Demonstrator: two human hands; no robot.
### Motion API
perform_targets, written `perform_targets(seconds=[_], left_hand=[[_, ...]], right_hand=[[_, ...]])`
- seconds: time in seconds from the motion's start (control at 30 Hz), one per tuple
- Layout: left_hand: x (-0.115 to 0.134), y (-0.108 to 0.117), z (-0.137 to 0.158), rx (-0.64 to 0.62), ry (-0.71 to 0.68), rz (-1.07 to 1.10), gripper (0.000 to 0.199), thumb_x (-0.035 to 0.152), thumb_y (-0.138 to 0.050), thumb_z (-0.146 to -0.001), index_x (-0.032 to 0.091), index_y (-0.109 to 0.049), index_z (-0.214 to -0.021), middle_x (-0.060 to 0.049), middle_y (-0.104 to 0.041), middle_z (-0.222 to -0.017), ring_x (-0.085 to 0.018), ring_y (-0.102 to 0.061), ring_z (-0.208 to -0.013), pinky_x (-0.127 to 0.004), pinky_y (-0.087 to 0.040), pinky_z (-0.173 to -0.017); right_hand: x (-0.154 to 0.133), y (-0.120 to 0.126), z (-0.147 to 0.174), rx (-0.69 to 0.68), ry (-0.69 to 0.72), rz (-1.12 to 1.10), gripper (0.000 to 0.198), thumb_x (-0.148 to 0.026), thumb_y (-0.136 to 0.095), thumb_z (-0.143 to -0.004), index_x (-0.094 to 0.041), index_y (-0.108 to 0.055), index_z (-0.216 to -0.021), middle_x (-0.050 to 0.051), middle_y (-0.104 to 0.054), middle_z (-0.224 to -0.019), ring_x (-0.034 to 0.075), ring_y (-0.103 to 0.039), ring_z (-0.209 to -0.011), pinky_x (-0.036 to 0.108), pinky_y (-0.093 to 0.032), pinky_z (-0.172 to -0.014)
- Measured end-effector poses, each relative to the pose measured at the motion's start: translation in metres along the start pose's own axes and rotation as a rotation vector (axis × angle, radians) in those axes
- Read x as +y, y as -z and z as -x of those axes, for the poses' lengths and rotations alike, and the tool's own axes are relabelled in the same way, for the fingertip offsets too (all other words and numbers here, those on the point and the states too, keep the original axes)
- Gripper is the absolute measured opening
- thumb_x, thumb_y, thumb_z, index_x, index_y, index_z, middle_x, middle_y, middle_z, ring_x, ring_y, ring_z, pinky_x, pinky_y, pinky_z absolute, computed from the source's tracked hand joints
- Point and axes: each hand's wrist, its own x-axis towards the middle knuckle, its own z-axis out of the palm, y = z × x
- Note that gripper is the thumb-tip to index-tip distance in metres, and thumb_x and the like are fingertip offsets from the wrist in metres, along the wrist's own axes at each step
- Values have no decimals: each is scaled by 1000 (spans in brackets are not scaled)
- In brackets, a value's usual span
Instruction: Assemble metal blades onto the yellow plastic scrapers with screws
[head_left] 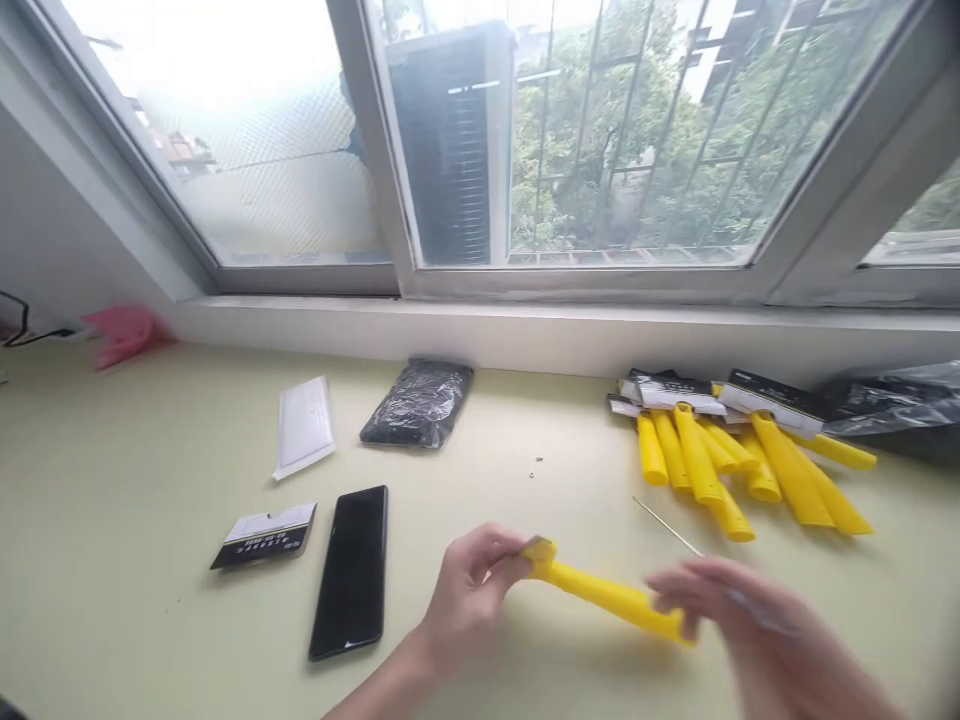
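Observation:
My left hand point(480, 580) pinches the head end of a yellow plastic scraper-like tool point(600, 592). Its long tapered handle slopes down to the right, above the table. At the handle's far end is my right hand point(750, 610), smeared by motion, with its fingertips at or just in front of the yellow plastic. A thin metal shaft, like a screwdriver's point(667, 526), sticks out to the left from the right hand, and a pale translucent handle shows along the palm. Beyond the hands, two tiny metal parts point(535, 467) lie on the table.
Several yellow tools point(697, 455) with black-and-white cards are heaped at the right, beside a black plastic bag point(900, 405). On the left lie a black phone point(349, 572), a folded card point(266, 535), a white packet point(304, 427) and a black wrapped package point(420, 403). A window sill point(525, 340) bounds the table's back.

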Motion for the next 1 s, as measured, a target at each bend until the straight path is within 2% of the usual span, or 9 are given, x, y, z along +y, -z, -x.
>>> perform_targets(seconds=[0.07, 0.17, 0.23, 0.3, 0.4, 0.57, 0.77, 0.9, 1.0], left_hand=[[4, -5, -6, -102, -139, -66, 11, 19, -62, -96, 21, -73, -100, -9, -76, -103, -23, -72, -101, -47, -54, -100], [9, -14, -12, -267, -559, -330, 27, 5, -60, -92, 25, -74, -104, -5, -73, -103, -21, -70, -106, -53, -44, -113], [8, -19, -13, -267, -834, -555, 32, 0, -59, -92, 25, -71, -108, -3, -69, -99, -19, -69, -105, -53, -45, -114], [5, -22, -13, -211, -942, -669, 28, 1, -64, -90, 22, -69, -107, -1, -65, -95, -17, -68, -103, -52, -48, -112], [1, -25, -12, -160, -939, -699, 26, 2, -68, -88, 22, -70, -104, 0, -61, -95, -17, -65, -99, -51, -52, -107], [-1, -32, -7, -75, -872, -692, 29, 1, -62, -91, 26, -74, -99, 1, -50, -84, -16, -58, -88, -46, -54, -93], [-2, -28, -6, -97, -850, -780, 33, -1, -63, -87, 24, -73, -106, -1, -58, -82, -16, -55, -80, -42, -50, -85], [1, -3, -30, 134, -565, -978, 35, 7, -61, -91, 29, -69, -116, -5, -69, -105, -21, -62, -98, -41, -51, -90], [0, 12, -58, 284, -346, -1028, 28, 20, -57, -98, 23, -65, -125, -10, -67, -113, -24, -63, -100, -39, -53, -84]], right_hand=[[6, -16, -2, -132, 88, -17, 23, -19, -44, -104, -24, -61, -119, 3, -71, -105, 15, -72, -92, 20, -59, -80], [19, -25, -3, -249, 203, -91, 31, -13, -37, -103, -24, -54, -126, 5, -68, -114, 15, -68, -99, 29, -57, -91], [28, -20, 1, -275, 243, -127, 31, -9, -35, -102, -21, -51, -125, 6, -67, -104, 14, -66, -88, 30, -56, -85], [33, -11, 7, -305, 265, -124, 28, -7, -36, -100, -19, -50, -121, 4, -62, -90, 13, -60, -75, 26, -52, -70], [34, -1, 15, -341, 304, -46, 26, -7, -38, -100, -16, -50, -122, 2, -57, -81, 13, -54, -68, 24, -44, -58], [34, -1, 15, -306, 465, 139, 29, -28, -54, -104, -11, -54, -128, 6, -60, -86, 17, -56, -71, 29, -45, -58], [43, -1, 15, -262, 498, 243, 26, -9, -45, -103, -8, -59, -125, 3, -54, -76, 15, -50, -63, 29, -37, -57], [46, 3, 17, -178, 422, 211, 24, -16, -41, -108, -10, -57, -123, 5, -60, -80, 16, -60, -70, 29, -41, -62], [45, 10, 16, -160, 340, 148, 25, -17, -34, -108, -16, -56, -121, 7, -68, -91, 17, -68, -84, 25, -47, -69]])
